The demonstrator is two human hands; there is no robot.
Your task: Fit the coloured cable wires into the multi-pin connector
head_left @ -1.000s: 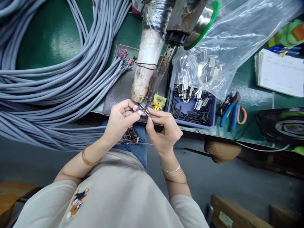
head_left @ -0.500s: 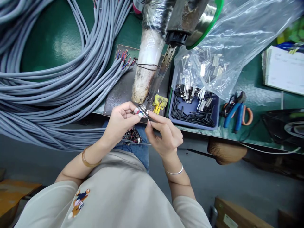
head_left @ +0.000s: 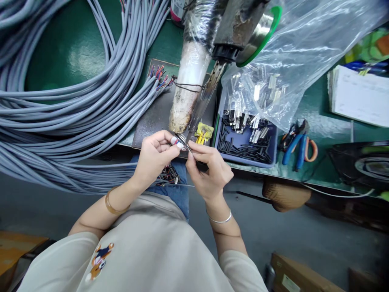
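My left hand (head_left: 154, 156) pinches a small metal connector (head_left: 181, 141) with coloured wires, just below the tip of the soldering tool (head_left: 209, 87). My right hand (head_left: 209, 168) is closed at the connector's right end, its thumb and index finger pinched on something thin and too small to make out. The wrapped white tube (head_left: 188, 77) comes down beside the tool, its scorched end above my left fingertips. A yellow sponge piece (head_left: 204, 132) lies right of the tool's tip.
Grey cables (head_left: 121, 93) cover the left side. A blue tray (head_left: 247, 159) holds connectors and black sleeves, partly under a plastic bag (head_left: 291, 69). Pliers (head_left: 299, 148) and a paper pad (head_left: 360, 95) lie to the right. More connectors (head_left: 170, 174) hang at my lap.
The connector has tilted slightly between my fingers, and my hands have barely moved. The tray, pliers and pad appear a little further left in the view.
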